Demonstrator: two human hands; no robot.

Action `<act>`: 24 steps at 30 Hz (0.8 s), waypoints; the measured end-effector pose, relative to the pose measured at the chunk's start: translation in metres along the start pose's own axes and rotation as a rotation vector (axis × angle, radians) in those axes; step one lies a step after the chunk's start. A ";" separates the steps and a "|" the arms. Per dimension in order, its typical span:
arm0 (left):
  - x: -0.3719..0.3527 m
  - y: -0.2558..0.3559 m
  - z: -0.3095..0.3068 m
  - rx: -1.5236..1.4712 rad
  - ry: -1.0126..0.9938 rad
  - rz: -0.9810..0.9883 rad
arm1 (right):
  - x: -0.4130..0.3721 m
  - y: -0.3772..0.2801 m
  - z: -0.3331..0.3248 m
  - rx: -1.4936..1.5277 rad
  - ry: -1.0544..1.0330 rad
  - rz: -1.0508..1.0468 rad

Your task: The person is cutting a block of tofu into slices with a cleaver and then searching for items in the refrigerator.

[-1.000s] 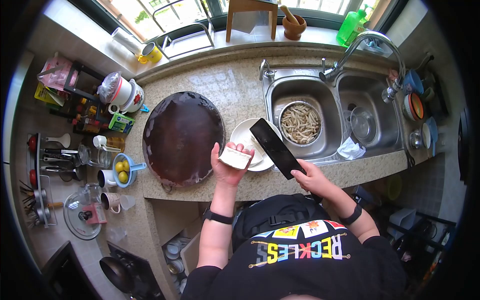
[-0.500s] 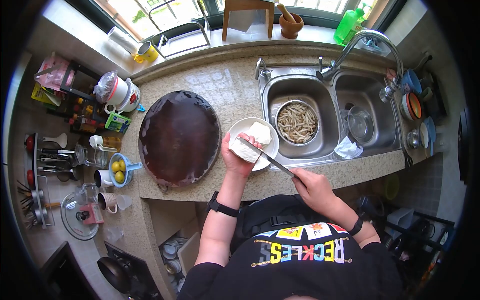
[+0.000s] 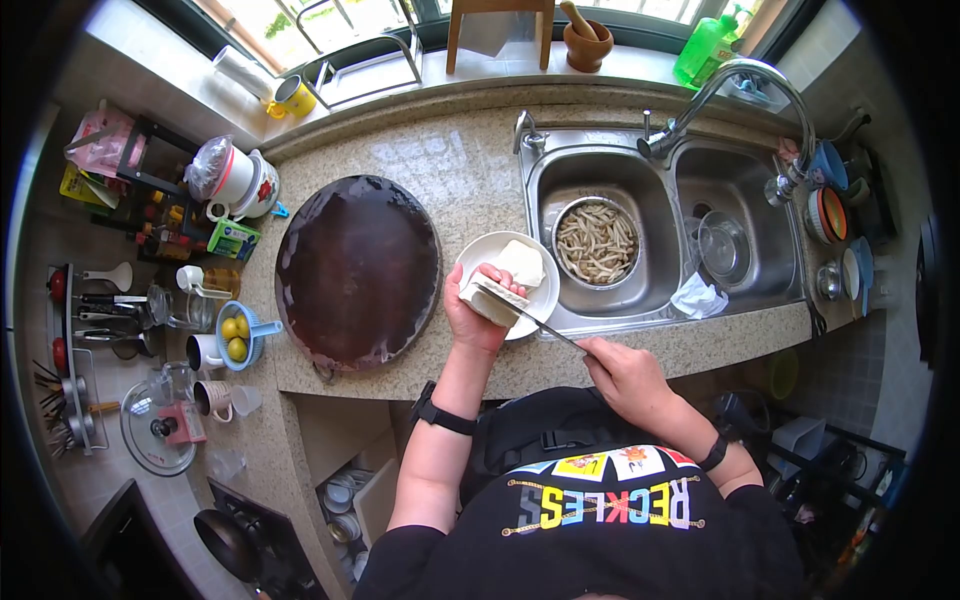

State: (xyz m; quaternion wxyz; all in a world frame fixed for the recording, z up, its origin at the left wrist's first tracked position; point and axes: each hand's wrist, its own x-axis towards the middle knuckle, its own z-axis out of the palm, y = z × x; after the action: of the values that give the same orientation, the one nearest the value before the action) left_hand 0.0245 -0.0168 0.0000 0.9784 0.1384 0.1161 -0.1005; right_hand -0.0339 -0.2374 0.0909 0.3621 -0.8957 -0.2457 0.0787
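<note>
In my left palm (image 3: 472,325) rests a white block of tofu (image 3: 486,288), with my fingers curled along its far side. That hand is held over the near left part of a white plate (image 3: 478,248). A second white piece of tofu (image 3: 522,262) lies on the plate, just beyond my fingers. My right hand (image 3: 628,372) is wrapped around the handle of a knife (image 3: 545,327). Its blade slants up and left across the tofu in my palm, close to the left fingertips, and the far end of the blade overlaps the block.
A large round dark board (image 3: 358,275) lies left of the plate. To the right, the double sink (image 3: 655,185) holds a metal bowl of whitish strips (image 3: 596,240) and a clear bowl (image 3: 724,246). A crumpled white cloth or bag (image 3: 698,297) lies at the sink's front edge.
The knife blade has turned in my right hand and now lies at a different angle across the tofu. My left hand keeps almost the same place over the plate.
</note>
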 end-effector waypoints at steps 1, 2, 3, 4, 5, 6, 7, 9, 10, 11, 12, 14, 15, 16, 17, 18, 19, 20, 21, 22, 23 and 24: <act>0.000 0.000 0.000 0.002 0.006 0.001 | 0.000 0.000 0.000 -0.003 -0.004 0.002; 0.000 0.000 0.001 0.002 0.007 0.001 | 0.001 0.000 0.000 -0.002 -0.004 0.002; 0.000 0.000 0.002 0.005 0.016 0.003 | 0.001 0.000 0.000 -0.007 -0.009 0.008; 0.000 0.000 0.003 0.008 0.025 0.005 | 0.001 0.000 0.000 -0.011 -0.014 0.014; 0.000 0.000 0.002 0.008 0.025 0.003 | 0.001 0.001 0.000 -0.011 -0.013 0.015; 0.000 0.000 0.002 0.012 0.019 0.004 | 0.001 0.001 0.001 -0.011 -0.005 0.009; 0.000 0.000 0.001 0.016 0.012 0.005 | 0.001 0.002 0.001 -0.011 0.003 0.003; -0.001 0.000 0.001 0.021 0.014 0.006 | 0.000 0.002 0.001 -0.015 0.002 0.008; 0.000 0.000 0.001 0.026 0.013 0.011 | 0.001 0.002 0.001 -0.019 0.001 0.008; 0.000 0.001 0.001 0.026 0.012 0.008 | 0.001 0.003 0.001 -0.019 0.003 0.010; 0.000 0.001 0.000 0.020 0.015 0.005 | 0.001 0.003 0.001 -0.011 0.005 0.009; 0.000 0.001 0.001 0.013 0.019 0.002 | 0.000 0.003 0.001 -0.001 0.007 0.010; 0.000 0.001 0.002 0.007 0.020 -0.003 | 0.000 0.004 0.002 -0.001 0.008 0.007; 0.000 0.001 0.003 0.001 0.020 -0.007 | 0.000 0.004 0.002 -0.001 0.009 0.005; 0.000 0.001 0.003 0.001 0.021 -0.008 | 0.000 0.005 0.003 0.000 0.009 0.006; 0.000 0.001 0.002 0.009 0.022 -0.005 | 0.000 0.005 0.003 0.000 0.000 0.011; 0.000 0.001 0.002 0.018 0.022 -0.002 | 0.000 0.006 0.003 0.001 -0.008 0.015; 0.001 0.001 0.003 0.018 0.022 -0.003 | 0.001 0.006 0.002 0.001 -0.007 0.016; 0.000 0.001 0.003 0.022 0.024 0.000 | 0.001 0.005 0.002 -0.002 -0.005 0.014; 0.000 0.000 0.003 0.026 0.025 0.004 | 0.001 0.005 0.002 -0.006 -0.003 0.012; 0.000 0.000 0.004 0.026 0.024 0.002 | 0.001 0.005 0.002 -0.006 -0.001 0.013; 0.000 0.001 0.006 0.011 0.027 0.008 | 0.000 0.005 0.003 -0.006 0.005 0.011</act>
State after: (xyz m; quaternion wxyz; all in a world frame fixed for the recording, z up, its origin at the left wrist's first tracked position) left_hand 0.0254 -0.0178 0.0054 0.9764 0.1454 0.1280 -0.0954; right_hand -0.0330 -0.2385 0.0850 0.3595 -0.8985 -0.2398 0.0776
